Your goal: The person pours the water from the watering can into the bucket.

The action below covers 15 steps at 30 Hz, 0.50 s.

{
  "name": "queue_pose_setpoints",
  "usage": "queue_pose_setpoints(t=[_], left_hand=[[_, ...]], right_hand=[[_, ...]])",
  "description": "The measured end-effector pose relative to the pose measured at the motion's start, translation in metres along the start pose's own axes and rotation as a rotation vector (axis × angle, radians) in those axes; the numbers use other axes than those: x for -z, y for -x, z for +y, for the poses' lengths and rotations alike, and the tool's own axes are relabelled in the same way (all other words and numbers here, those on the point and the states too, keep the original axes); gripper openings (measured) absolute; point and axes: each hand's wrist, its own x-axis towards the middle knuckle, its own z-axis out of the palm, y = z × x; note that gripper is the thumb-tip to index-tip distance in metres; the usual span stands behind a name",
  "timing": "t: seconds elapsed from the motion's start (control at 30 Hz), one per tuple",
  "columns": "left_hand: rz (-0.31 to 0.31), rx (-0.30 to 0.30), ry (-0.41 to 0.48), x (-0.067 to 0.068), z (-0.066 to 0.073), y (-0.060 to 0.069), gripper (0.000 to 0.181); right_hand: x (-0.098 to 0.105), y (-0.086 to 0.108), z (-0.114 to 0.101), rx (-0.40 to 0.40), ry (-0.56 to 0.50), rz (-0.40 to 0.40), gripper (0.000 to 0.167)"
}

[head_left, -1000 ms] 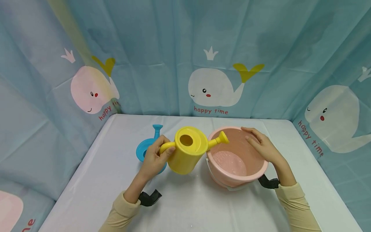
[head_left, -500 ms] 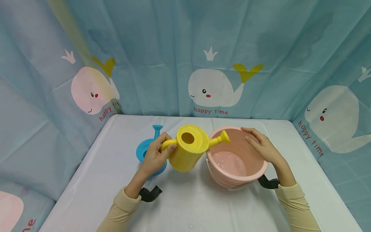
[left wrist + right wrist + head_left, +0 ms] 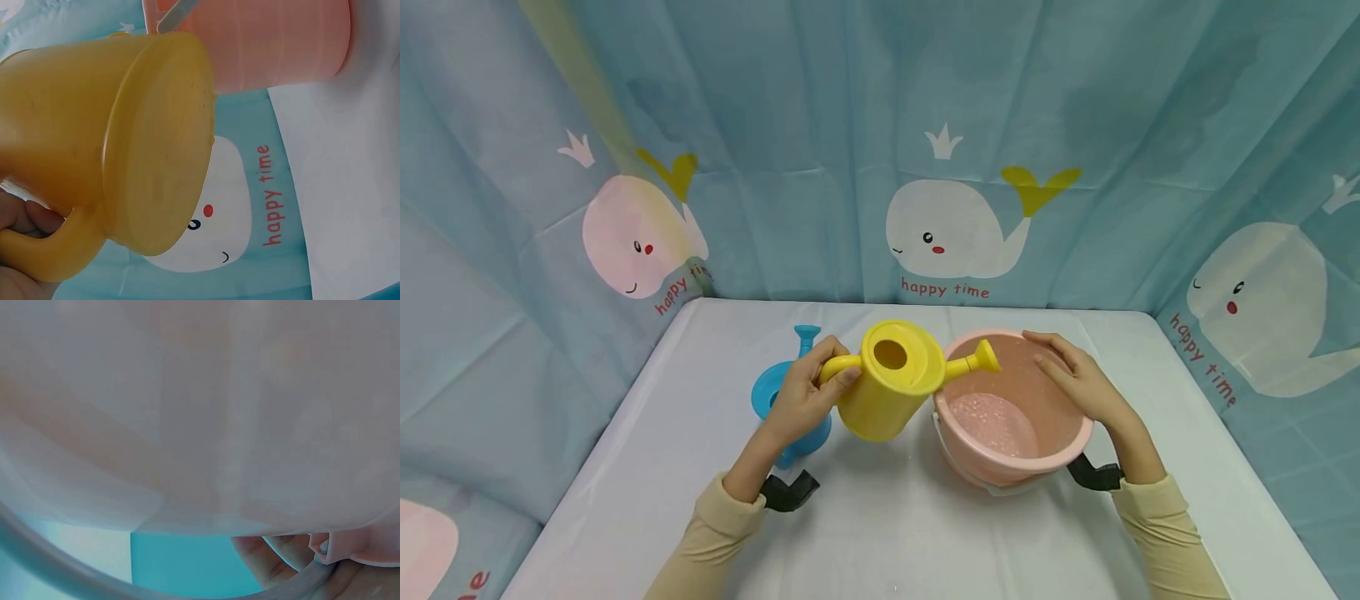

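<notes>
Head: gripping yellow watering can [image 3: 883,404] with left hand [image 3: 805,396], above tabletop [image 3: 887,533], well inside its edges; pinching pink bucket [image 3: 1018,375] by rim [image 3: 1060,458] with right hand [image 3: 1086,379]! Left wrist: probably light, stiff; hold by handle [image 3: 62,255]. Right wrist: showing fingers [image 3: 262,557] outside bucket.

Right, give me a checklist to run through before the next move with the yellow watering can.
1. Grip: left hand holds the yellow watering can by its handle: ok.
2. Aim: the spout appears over the opening of the pink bucket in the head view: ok.
3. Steadying: right hand holds the bucket's rim: ok.
4. Bucket handle hanging down, clear of the opening: ok.
5. Left arm clear of the blue watering can: cannot tell; it overlaps it in view.
6. Liquid left in the yellow can: cannot tell; its opening shows only shadow.
</notes>
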Motion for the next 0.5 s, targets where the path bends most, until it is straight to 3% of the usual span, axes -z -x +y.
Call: queue_pose_setpoints(t=[0.5], left_hand=[[-0.027,0.033,-0.025,0.0029,0.0087,-0.0035,0.007]], right_hand=[[-0.0002,-0.0001,0.0001,0.003,-0.006,-0.002,0.041]])
